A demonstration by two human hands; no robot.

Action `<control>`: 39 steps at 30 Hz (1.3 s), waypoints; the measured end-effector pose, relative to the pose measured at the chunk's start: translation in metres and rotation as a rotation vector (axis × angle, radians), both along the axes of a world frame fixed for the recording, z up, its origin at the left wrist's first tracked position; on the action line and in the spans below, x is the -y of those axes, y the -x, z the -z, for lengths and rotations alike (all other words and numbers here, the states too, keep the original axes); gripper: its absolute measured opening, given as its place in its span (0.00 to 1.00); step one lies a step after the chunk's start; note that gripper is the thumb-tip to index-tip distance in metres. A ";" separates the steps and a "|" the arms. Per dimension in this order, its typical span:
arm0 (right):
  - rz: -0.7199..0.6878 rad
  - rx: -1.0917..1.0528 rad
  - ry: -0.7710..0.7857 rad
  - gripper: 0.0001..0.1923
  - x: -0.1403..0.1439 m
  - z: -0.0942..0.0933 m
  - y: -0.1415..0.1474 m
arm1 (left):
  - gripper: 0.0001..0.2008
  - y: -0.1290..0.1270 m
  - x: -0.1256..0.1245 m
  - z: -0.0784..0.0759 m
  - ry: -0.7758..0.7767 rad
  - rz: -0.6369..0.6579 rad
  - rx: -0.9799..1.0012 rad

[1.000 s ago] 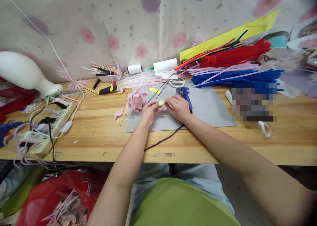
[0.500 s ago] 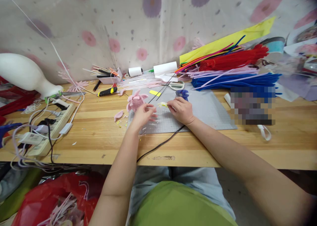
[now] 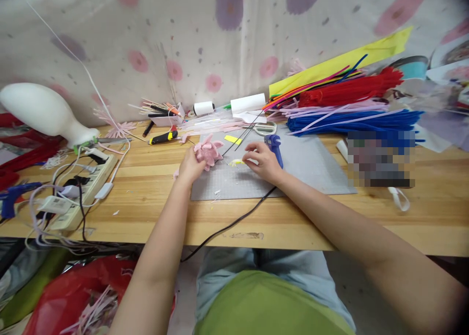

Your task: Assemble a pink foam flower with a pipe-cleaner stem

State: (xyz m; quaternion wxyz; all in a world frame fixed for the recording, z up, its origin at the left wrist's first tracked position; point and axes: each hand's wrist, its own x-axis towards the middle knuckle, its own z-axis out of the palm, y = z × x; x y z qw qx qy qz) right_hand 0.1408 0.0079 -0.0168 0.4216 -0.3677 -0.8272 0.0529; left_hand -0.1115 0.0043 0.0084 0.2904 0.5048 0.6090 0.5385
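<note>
My left hand (image 3: 191,167) is closed on the left side of a pink fabric-like flower (image 3: 208,151) with pointed petals; some of its fingers are hidden behind the flower. A small yellow-and-white piece (image 3: 235,163) lies on the grey cutting mat (image 3: 311,171). Just right of that piece, my right hand (image 3: 263,161) has its fingers bent but apart, the fingertips close to its end. Behind the right hand stands a blue glue gun (image 3: 274,146), partly covered by it. Dark thin wires (image 3: 247,132) and a yellow strip (image 3: 233,140) lie farther back on the mat.
Blue pipe cleaners (image 3: 351,122) and red pipe cleaners (image 3: 348,89) are piled at the back right. Scissors (image 3: 265,128) and a yellow-black utility knife (image 3: 163,138) lie behind the mat. A power strip (image 3: 86,193) with tangled cords sits left. A black cord (image 3: 234,221) crosses the front edge.
My left hand has moved left and taken hold of the pink flower. My right fingers have spread from the yellow-and-white piece, which now rests on the mat. The view has shifted slightly.
</note>
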 end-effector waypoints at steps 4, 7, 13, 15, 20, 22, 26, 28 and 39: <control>-0.146 -0.130 0.258 0.03 -0.011 -0.006 0.007 | 0.07 -0.016 -0.010 0.001 -0.031 -0.102 -0.138; -0.265 -0.197 0.466 0.06 -0.021 -0.014 0.014 | 0.09 -0.028 -0.017 0.003 -0.113 -0.068 0.080; -0.283 -0.201 0.479 0.05 -0.037 -0.025 0.032 | 0.14 -0.051 -0.009 0.013 -0.137 0.043 0.485; -0.240 -0.183 0.434 0.05 -0.038 -0.024 0.040 | 0.13 -0.054 -0.003 0.014 -0.139 0.041 0.512; -0.187 -0.127 0.325 0.03 -0.038 -0.020 0.053 | 0.14 -0.050 0.004 0.012 -0.130 0.036 0.552; -0.191 -0.100 0.306 0.03 -0.037 -0.021 0.054 | 0.14 -0.047 0.005 0.012 -0.147 0.052 0.563; -0.181 -0.066 0.267 0.03 -0.038 -0.025 0.057 | 0.16 -0.045 0.007 0.012 -0.176 0.065 0.556; -0.169 -0.047 0.236 0.03 -0.039 -0.027 0.058 | 0.17 -0.045 0.008 0.013 -0.161 0.061 0.559; -0.070 0.049 0.050 0.02 -0.027 -0.031 0.054 | 0.15 -0.048 0.010 0.017 -0.150 0.044 0.533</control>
